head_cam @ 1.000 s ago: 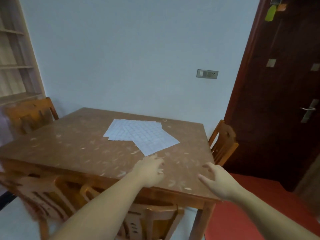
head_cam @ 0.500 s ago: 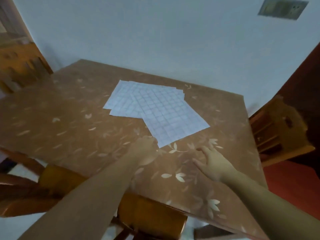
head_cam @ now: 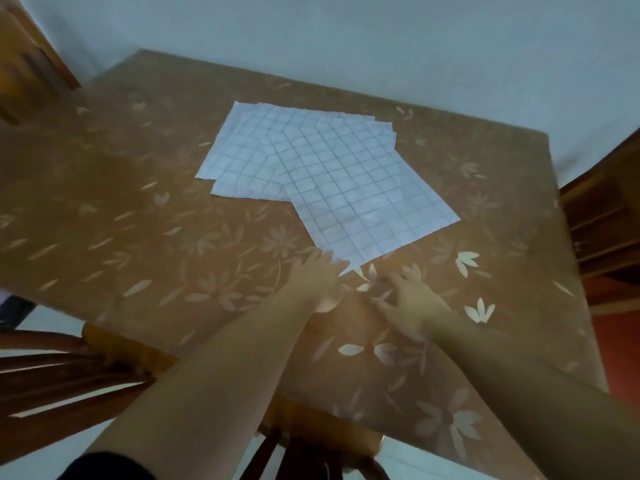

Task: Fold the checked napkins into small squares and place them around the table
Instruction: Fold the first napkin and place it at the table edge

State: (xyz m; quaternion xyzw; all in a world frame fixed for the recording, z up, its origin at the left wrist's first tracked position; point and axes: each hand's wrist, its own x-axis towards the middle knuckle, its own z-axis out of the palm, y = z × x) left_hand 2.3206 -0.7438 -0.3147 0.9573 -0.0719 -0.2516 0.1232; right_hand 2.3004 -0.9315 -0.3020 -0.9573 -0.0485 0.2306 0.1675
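Several white checked napkins lie flat and overlapping in the middle of the brown flower-patterned table (head_cam: 138, 237). The top napkin (head_cam: 360, 192) is turned at an angle, its near corner pointing toward me. My left hand (head_cam: 317, 278) rests on the table with its fingertips touching that near corner. My right hand (head_cam: 412, 299) hovers just right of the corner, fingers apart, holding nothing. The lower napkins (head_cam: 242, 157) stick out to the left under the top one.
A wooden chair (head_cam: 52, 375) stands at the near left side, another chair (head_cam: 602, 216) at the right edge, and a third (head_cam: 31, 64) at the far left. A pale wall runs behind the table's far edge.
The view has tilted down and come closer to the table. Both hands have reached forward; the left fingertips now touch the top napkin's near corner and the right hand has moved in beside it.
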